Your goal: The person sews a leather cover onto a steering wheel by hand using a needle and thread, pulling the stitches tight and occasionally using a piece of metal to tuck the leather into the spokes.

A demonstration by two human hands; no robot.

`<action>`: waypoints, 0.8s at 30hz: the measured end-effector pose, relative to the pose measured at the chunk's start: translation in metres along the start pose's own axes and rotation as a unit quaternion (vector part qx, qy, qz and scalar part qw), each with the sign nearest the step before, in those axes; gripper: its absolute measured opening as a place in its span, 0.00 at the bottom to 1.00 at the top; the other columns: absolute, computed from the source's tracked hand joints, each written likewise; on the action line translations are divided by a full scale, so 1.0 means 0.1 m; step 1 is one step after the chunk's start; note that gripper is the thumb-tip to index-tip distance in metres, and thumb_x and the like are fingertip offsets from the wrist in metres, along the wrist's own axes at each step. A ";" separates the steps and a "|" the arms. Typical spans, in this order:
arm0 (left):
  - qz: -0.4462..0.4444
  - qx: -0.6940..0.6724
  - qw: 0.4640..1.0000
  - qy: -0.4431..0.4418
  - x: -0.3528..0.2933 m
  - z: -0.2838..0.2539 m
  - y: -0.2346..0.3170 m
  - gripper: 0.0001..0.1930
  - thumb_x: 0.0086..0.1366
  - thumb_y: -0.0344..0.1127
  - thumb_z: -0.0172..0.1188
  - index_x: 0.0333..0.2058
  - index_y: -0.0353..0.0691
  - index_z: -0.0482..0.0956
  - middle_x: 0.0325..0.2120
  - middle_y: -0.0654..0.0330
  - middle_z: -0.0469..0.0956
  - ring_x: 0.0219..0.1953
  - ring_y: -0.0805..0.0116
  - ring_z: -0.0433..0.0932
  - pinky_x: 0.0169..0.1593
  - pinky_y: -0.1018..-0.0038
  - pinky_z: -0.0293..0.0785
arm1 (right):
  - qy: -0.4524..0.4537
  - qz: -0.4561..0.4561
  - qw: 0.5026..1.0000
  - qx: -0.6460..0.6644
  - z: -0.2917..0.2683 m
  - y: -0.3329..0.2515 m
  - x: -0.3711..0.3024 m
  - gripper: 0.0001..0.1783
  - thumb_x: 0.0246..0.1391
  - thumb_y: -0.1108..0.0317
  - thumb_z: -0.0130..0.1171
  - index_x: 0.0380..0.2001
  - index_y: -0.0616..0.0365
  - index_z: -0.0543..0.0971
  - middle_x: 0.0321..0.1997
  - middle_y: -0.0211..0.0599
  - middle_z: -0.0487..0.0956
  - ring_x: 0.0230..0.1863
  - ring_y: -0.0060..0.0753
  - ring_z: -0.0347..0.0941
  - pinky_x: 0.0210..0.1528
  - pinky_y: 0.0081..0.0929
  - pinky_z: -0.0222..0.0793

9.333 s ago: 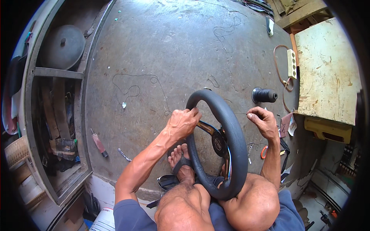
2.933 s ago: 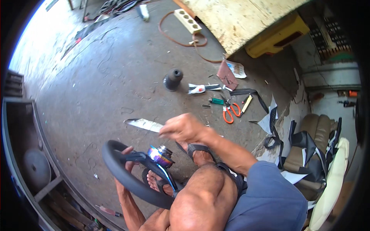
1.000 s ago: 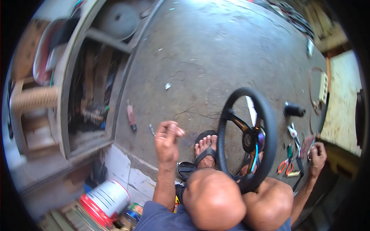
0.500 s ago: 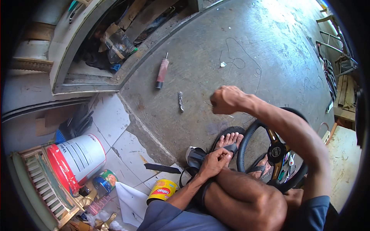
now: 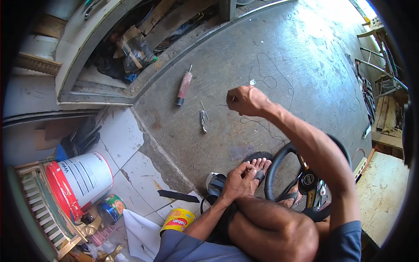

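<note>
At eight o'clock, a white bucket (image 5: 98, 174) carries dark lettering (image 5: 66, 166) near its red rim. Towards seven, a yellow tin (image 5: 185, 214) bears upside-down lettering on a red patch (image 5: 176, 222). At four, the steering wheel (image 5: 269, 177) has a hub emblem (image 5: 308, 180) too small to read.

Grey concrete floor (image 5: 170, 135) meeting white tiles (image 5: 118, 133)
The concrete bears a red-handled tool (image 5: 184, 86), crumpled silvery strip (image 5: 203, 122), thin stick (image 5: 204, 110) and looped dark thread (image 5: 276, 81); on the tiles, a black strip (image 5: 177, 196).
</note>
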State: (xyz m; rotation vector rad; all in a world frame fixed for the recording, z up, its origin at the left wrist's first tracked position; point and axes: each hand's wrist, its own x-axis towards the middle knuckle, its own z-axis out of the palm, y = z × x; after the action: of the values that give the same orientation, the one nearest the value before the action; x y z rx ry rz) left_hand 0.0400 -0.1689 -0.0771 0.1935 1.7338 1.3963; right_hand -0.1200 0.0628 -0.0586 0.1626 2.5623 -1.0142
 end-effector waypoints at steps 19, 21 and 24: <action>0.223 -0.250 0.934 -0.125 1.15 0.90 2.06 0.06 0.71 0.31 0.63 0.42 0.35 0.82 0.43 0.59 0.83 0.36 0.78 0.76 0.39 0.79 0.75 | 0.193 0.050 0.954 0.225 -1.48 0.31 -2.34 0.14 0.64 0.63 0.62 0.46 0.62 0.83 0.35 0.46 0.87 0.32 0.32 0.83 0.36 0.35 0.78; 0.260 -0.207 0.939 -0.087 1.21 1.00 2.08 0.06 0.70 0.30 0.63 0.43 0.34 0.82 0.45 0.55 0.84 0.34 0.77 0.78 0.41 0.78 0.76 | 0.212 0.031 0.953 0.213 -1.45 0.35 -2.42 0.15 0.63 0.63 0.62 0.46 0.63 0.83 0.36 0.47 0.87 0.33 0.35 0.84 0.38 0.35 0.79; 0.260 -0.210 0.942 -0.038 1.23 1.00 2.14 0.06 0.69 0.30 0.65 0.41 0.33 0.84 0.40 0.55 0.85 0.32 0.75 0.79 0.41 0.77 0.76 | 0.223 0.042 0.954 0.197 -1.44 0.56 -2.58 0.15 0.62 0.63 0.62 0.46 0.63 0.83 0.37 0.48 0.87 0.34 0.35 0.85 0.40 0.34 0.79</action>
State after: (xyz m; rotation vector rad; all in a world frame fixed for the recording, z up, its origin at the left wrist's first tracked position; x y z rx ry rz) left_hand -0.0466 0.0531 0.0420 0.4867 1.3250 2.0784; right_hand 0.0874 0.2096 0.1018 0.6711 2.6661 -1.5989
